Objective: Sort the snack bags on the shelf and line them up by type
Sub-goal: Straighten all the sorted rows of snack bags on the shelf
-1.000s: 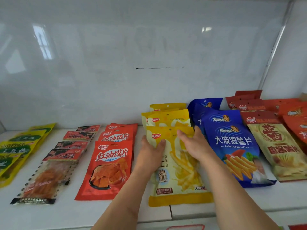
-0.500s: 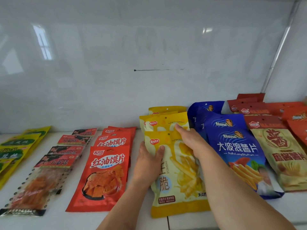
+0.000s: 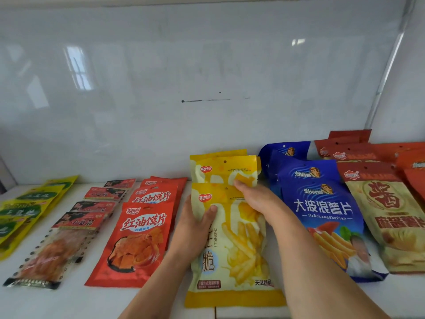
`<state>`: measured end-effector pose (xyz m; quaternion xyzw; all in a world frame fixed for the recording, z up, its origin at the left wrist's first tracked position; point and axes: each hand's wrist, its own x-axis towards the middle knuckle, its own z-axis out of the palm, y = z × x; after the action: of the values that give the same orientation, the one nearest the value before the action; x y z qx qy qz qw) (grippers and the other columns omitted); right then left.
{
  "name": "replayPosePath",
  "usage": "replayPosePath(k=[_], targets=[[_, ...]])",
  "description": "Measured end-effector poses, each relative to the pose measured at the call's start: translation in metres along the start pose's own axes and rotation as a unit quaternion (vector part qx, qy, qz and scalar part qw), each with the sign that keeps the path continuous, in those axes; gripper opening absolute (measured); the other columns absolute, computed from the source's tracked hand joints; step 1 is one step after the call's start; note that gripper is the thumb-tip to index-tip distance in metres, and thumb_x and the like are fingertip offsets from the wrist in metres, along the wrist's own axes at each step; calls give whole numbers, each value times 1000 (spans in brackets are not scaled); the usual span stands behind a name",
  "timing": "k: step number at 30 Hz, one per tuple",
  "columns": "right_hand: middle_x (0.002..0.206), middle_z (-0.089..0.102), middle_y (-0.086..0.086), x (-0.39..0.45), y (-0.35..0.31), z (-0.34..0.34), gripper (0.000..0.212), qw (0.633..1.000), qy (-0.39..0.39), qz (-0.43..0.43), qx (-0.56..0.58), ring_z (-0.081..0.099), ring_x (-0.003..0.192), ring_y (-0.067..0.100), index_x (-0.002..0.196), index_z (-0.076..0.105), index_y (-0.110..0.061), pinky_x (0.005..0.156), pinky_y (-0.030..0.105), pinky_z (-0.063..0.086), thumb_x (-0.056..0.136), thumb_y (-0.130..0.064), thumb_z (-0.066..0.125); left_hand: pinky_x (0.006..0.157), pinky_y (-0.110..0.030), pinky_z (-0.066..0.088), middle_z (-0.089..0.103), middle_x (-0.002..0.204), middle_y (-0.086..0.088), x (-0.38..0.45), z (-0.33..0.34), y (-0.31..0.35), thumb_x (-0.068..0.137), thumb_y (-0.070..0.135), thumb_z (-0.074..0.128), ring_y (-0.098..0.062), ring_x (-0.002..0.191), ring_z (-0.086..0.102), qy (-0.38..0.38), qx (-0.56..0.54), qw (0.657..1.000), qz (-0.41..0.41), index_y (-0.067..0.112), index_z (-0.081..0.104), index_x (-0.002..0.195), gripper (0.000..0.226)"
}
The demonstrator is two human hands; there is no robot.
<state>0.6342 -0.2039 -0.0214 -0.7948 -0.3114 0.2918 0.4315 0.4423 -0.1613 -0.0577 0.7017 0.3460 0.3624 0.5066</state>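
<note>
Snack bags lie in rows by type on a white shelf (image 3: pixel 69 302). In the middle row the front yellow fries bag (image 3: pixel 243 254) overlaps a second yellow bag (image 3: pixel 227 169) behind it. My left hand (image 3: pixel 192 229) grips the front bag's left edge, thumb on its face. My right hand (image 3: pixel 255 199) rests on the front bag's top right, its fingertips touching the lower edge of the second yellow bag.
Left to right lie green-and-yellow bags (image 3: pixel 23 210), small clear packs with red tops (image 3: pixel 76 223), red bags (image 3: pixel 142 238), then blue bags (image 3: pixel 322 210), tan bags with red tops (image 3: pixel 395 217) and orange-red bags (image 3: pixel 411 162). A glossy white wall (image 3: pixel 207 88) stands behind.
My right hand has slid up the front yellow bag to its top edge, and its fingertips now touch the bag behind. My left hand keeps its grip on the left edge.
</note>
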Motion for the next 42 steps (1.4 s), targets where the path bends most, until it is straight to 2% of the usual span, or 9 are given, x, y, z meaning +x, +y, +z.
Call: replayPosePath(k=[4,7,10,13,15,19,29,35,42], targets=[[151,42,11,0,-5,1,97,999,37,24,-27,48,132,32,154,19,-12,107,45,42,85,-74,50,80,-19,53,66,114,21,0,-2,6,93,47,63,2,101,67,-6,24,999,-25,42,42,129,41],[163,17,13,-1,-17,3,107,988,116,-20,-102,31,144,37,157,-5,-14,112,50,32,85,-76,45,103,-36,50,58,140,11,1,-7,10,93,53,60,-7,122,61,-5,50,998,-34,31,34,147,64],[166,5,8,1,-33,6,98,947,200,-121,-222,13,150,33,158,-1,-22,116,52,21,87,-76,39,125,-38,16,17,166,0,-7,-6,17,95,61,47,-19,153,17,24,220,975,-6,19,5,160,89],[167,-2,-2,15,-46,12,82,901,169,-214,-338,-3,152,26,157,10,-33,119,52,10,90,-76,28,122,-45,17,22,165,-1,-35,10,18,93,70,27,-27,153,17,66,401,907,114,24,22,158,80],[167,0,-5,25,-48,15,80,890,120,-217,-382,-5,152,26,156,18,-38,120,52,8,88,-80,23,115,-58,27,38,159,-1,-47,23,15,92,72,26,-36,147,32,44,464,872,148,32,42,149,72],[167,-1,-5,43,-43,20,87,897,65,-160,-407,-5,152,33,154,20,-45,119,56,5,79,-89,17,115,-57,-16,-7,168,8,-41,29,14,86,80,5,-30,152,-22,-76,498,860,79,45,7,156,79],[167,3,-1,66,-46,25,98,916,-9,-75,-394,5,150,40,153,19,-47,117,60,8,69,-97,15,121,-60,5,-14,166,15,-18,20,5,89,81,21,-26,152,-20,-128,498,856,41,50,1,155,75],[165,15,-1,91,-36,35,130,926,-37,-70,-370,12,151,31,150,29,-48,118,60,12,38,-109,5,123,-53,6,-15,165,16,-16,22,0,89,81,21,-23,152,-20,-126,479,868,40,51,0,154,75],[164,20,1,66,-34,25,96,949,25,-133,-283,18,149,34,153,29,-38,116,59,19,74,-93,17,122,-56,6,-11,166,16,-16,22,3,87,82,19,-24,153,-16,-125,493,860,38,52,1,154,75]])
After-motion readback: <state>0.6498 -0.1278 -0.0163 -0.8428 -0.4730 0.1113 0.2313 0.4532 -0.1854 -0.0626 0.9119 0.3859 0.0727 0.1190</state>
